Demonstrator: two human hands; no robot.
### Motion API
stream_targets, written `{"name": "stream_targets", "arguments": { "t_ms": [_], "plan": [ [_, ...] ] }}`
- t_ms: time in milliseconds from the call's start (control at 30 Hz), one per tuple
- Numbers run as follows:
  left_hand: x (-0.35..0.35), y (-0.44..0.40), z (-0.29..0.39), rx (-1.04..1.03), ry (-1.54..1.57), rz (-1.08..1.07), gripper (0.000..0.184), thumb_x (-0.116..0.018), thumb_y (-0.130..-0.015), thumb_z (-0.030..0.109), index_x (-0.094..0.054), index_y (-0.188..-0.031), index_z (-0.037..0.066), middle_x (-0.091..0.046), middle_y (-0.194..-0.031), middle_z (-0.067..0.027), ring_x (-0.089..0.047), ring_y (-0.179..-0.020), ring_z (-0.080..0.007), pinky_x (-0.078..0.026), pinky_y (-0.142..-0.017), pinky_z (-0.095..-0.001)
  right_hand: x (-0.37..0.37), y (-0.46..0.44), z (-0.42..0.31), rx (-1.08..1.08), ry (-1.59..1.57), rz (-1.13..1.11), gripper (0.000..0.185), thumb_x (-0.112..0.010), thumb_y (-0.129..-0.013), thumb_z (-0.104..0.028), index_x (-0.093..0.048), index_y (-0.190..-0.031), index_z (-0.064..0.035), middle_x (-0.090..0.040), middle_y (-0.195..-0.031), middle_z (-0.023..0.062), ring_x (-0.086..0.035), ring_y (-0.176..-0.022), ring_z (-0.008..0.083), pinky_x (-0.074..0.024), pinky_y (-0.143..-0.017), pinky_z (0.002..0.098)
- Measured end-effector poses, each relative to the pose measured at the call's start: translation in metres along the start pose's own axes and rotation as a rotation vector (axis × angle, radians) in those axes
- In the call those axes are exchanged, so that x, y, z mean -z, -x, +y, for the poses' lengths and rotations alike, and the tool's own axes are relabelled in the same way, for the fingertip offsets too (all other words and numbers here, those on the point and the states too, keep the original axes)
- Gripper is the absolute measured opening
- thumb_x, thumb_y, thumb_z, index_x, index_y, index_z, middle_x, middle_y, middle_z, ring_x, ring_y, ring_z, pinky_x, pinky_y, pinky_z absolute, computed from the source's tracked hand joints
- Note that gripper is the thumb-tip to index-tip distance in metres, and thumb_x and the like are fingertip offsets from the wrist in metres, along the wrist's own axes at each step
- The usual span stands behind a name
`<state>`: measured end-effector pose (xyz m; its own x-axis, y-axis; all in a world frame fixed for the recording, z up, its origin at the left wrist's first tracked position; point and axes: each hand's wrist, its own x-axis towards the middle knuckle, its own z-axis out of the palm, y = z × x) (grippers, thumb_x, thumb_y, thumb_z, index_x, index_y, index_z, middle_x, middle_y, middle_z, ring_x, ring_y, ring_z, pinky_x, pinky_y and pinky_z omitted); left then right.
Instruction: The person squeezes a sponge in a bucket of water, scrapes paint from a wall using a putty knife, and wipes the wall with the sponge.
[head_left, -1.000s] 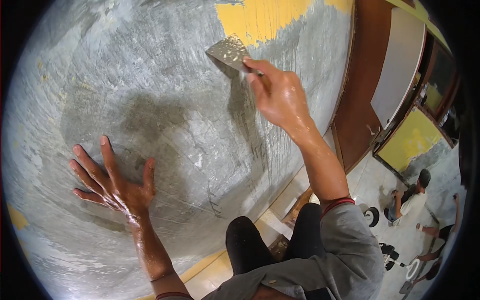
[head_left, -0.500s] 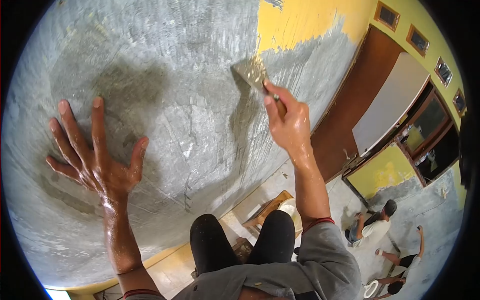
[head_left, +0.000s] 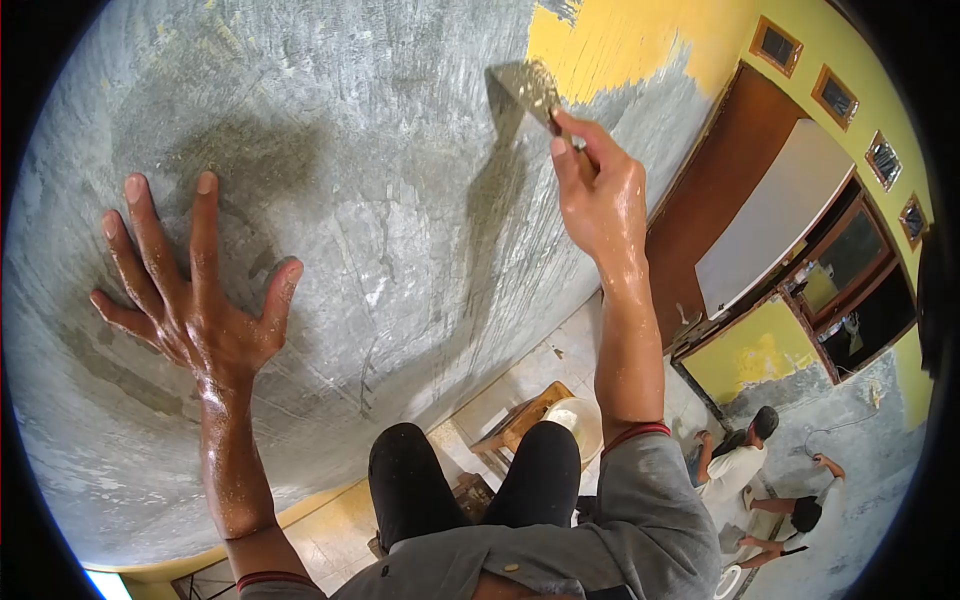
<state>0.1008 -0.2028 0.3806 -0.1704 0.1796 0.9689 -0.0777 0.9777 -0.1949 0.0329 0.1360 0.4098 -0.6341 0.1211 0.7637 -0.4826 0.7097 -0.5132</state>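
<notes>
My left hand (head_left: 210, 320) lies against the grey wall (head_left: 370, 250) at the left, its fingers spread and nothing in it. My right hand (head_left: 605, 195) grips the handle of a scraper (head_left: 530, 88), whose wide metal blade is flecked with yellow bits. The blade is at the wall beside the lower left edge of a patch of yellow paint (head_left: 610, 45). A dark shadow falls on the wall below the scraper. The handle is mostly hidden in my fingers.
Below stand a wooden stool (head_left: 535, 415) and a white bucket (head_left: 578, 420), beyond my knees. At the right are a brown door (head_left: 730, 180) and a partly yellow wall section (head_left: 750, 350). Two people (head_left: 735, 465) (head_left: 805, 515) are at the lower right.
The view has shifted, showing more of the room at the right. The scraper has gone down from the yellow patch and back up beside its edge. My left hand stays spread on the wall.
</notes>
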Motion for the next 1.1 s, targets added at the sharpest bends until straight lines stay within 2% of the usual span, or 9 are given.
{"name": "stream_targets", "arguments": {
  "t_ms": [133,367,567,633,767,833,900,1033,1100],
  "plan": [
    [-0.001,0.001,0.0,0.005,0.01,0.012,0.082,-0.059,-0.079,0.08,-0.052,-0.147,0.034,-0.031,-0.164,-0.0101,-0.021,-0.153,-0.0355,0.007,-0.119,-0.0643,-0.011,0.046,0.018,0.01,0.043,-0.091,0.026,-0.066,-0.095,-0.017,-0.07,-0.118,-0.0071,-0.053,-0.054,0.0144,-0.054,-0.045,0.0276,-0.0426,-0.05,0.0354],
    [0.0,0.001,0.001,0.008,0.0,-0.004,0.082,-0.059,-0.079,0.08,-0.052,-0.147,0.035,-0.031,-0.165,-0.0097,-0.021,-0.153,-0.0347,0.007,-0.119,-0.0642,0.001,0.005,-0.013,0.009,0.063,-0.045,0.025,-0.065,-0.095,-0.015,-0.07,-0.118,-0.0055,-0.054,-0.055,0.0154,-0.056,-0.047,0.0239,-0.0437,-0.052,0.035],
    [0.003,0.002,0.001,-0.015,-0.014,-0.015,0.091,-0.065,-0.074,0.079,-0.048,-0.151,0.033,-0.027,-0.167,-0.0086,-0.019,-0.154,-0.0346,0.004,-0.118,-0.0674,-0.01,0.033,0.003,-0.018,0.009,-0.099,0.024,-0.064,-0.095,-0.013,-0.07,-0.118,-0.0066,-0.055,-0.056,0.0175,-0.057,-0.048,0.0261,-0.0443,-0.053,0.035],
    [0.003,0.0,0.001,-0.019,-0.021,-0.013,0.091,-0.065,-0.074,0.079,-0.048,-0.151,0.033,-0.027,-0.166,-0.0087,-0.019,-0.154,-0.0345,0.003,-0.118,-0.0678,-0.006,0.008,-0.009,0.013,0.015,-0.027,0.024,-0.064,-0.095,-0.013,-0.07,-0.117,-0.0073,-0.052,-0.055,0.0156,-0.055,-0.047,0.0249,-0.0424,-0.052,0.0356],
    [0.004,0.001,0.001,-0.01,-0.037,-0.032,0.092,-0.065,-0.074,0.08,-0.048,-0.151,0.033,-0.027,-0.167,-0.009,-0.019,-0.154,-0.035,0.0,-0.117,-0.0704,-0.003,0.03,0.001,-0.032,0.03,-0.12,0.025,-0.066,-0.095,-0.017,-0.07,-0.117,-0.0061,-0.049,-0.053,0.0144,-0.048,-0.044,0.0244,-0.041,-0.05,0.036],
    [0.001,0.0,0.001,-0.001,-0.036,-0.018,0.092,-0.065,-0.074,0.08,-0.048,-0.151,0.033,-0.027,-0.167,-0.0092,-0.019,-0.154,-0.0354,-0.001,-0.116,-0.0713,-0.009,0.034,0.011,0.055,-0.007,-0.079,0.026,-0.066,-0.095,-0.018,-0.07,-0.117,-0.0059,-0.049,-0.053,0.0145,-0.047,-0.044,0.0241,-0.0408,-0.05,0.036],
    [0.0,0.001,0.001,0.023,0.006,-0.031,0.081,-0.057,-0.08,0.08,-0.053,-0.147,0.034,-0.03,-0.165,-0.011,-0.019,-0.154,-0.0349,0.014,-0.118,-0.0621,-0.001,0.021,-0.003,0.026,0.052,-0.057,0.026,-0.066,-0.095,-0.018,-0.07,-0.117,-0.0058,-0.049,-0.053,0.0147,-0.048,-0.044,0.0236,-0.0407,-0.05,0.0358],
    [0.0,0.0,0.001,0.032,0.003,-0.033,0.081,-0.057,-0.08,0.08,-0.053,-0.147,0.033,-0.03,-0.165,-0.0112,-0.019,-0.154,-0.0351,0.014,-0.118,-0.0619,0.008,-0.004,-0.013,0.025,0.071,-0.053,0.026,-0.066,-0.095,-0.018,-0.07,-0.118,-0.0069,-0.051,-0.054,0.015,-0.051,-0.046,0.0248,-0.0415,-0.051,0.0361],
    [0.0,0.002,0.001,0.026,0.016,-0.032,0.081,-0.057,-0.081,0.08,-0.053,-0.147,0.033,-0.03,-0.165,-0.0115,-0.019,-0.154,-0.0354,0.014,-0.118,-0.0622,-0.004,0.022,0.011,0.03,0.041,-0.052,0.025,-0.066,-0.095,-0.019,-0.07,-0.118,-0.0075,-0.052,-0.053,0.0148,-0.053,-0.046,0.0257,-0.0418,-0.051,0.036]
  ]
}}
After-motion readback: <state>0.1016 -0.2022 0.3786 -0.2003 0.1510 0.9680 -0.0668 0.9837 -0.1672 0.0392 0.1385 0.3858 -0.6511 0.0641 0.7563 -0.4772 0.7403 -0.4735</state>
